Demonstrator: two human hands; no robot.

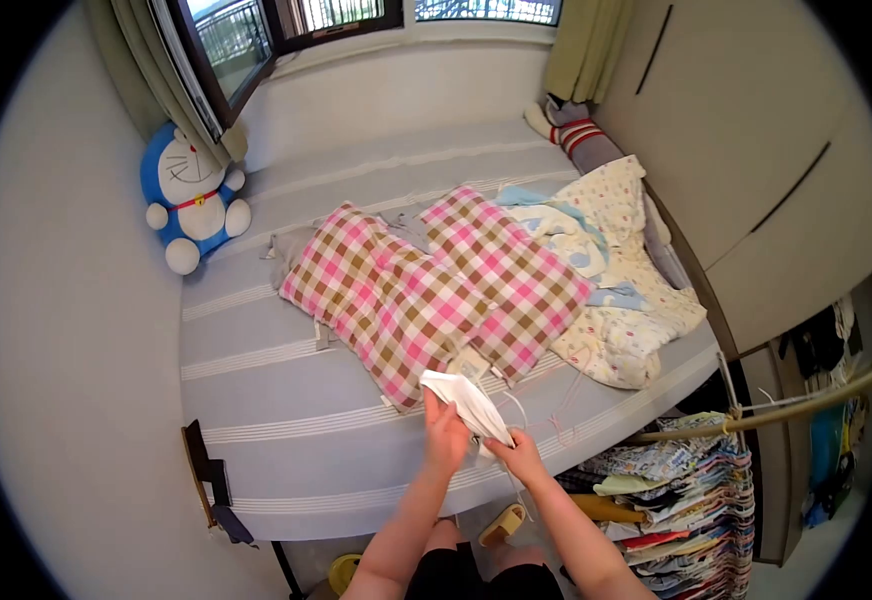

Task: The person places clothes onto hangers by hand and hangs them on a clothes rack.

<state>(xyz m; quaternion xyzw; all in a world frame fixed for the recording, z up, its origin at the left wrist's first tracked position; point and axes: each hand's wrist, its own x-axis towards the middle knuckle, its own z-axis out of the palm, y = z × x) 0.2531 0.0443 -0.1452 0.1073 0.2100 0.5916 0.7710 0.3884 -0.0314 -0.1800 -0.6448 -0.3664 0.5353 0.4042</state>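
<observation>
Both hands hold a white folded cloth (pixel 468 402) above the near edge of the bed. My left hand (pixel 444 436) grips its left end, fingers pointing up along it. At the lower right end, my right hand (pixel 519 455) pinches the cloth. Thin white cords hang from it. Just beyond lie two pink, brown and white checked cushions, one on the left (pixel 386 300) and one on the right (pixel 511 280). A cream patterned cloth (pixel 626 330) lies rumpled to their right, with a light blue and white cloth (pixel 566 235) partly over it.
A blue plush toy (pixel 196 200) sits against the left wall on the striped bed (pixel 266 400). Clothes (pixel 676 510) hang from a rail at the lower right. Wardrobe doors (pixel 756 130) stand on the right. A yellow slipper (pixel 502 524) is on the floor.
</observation>
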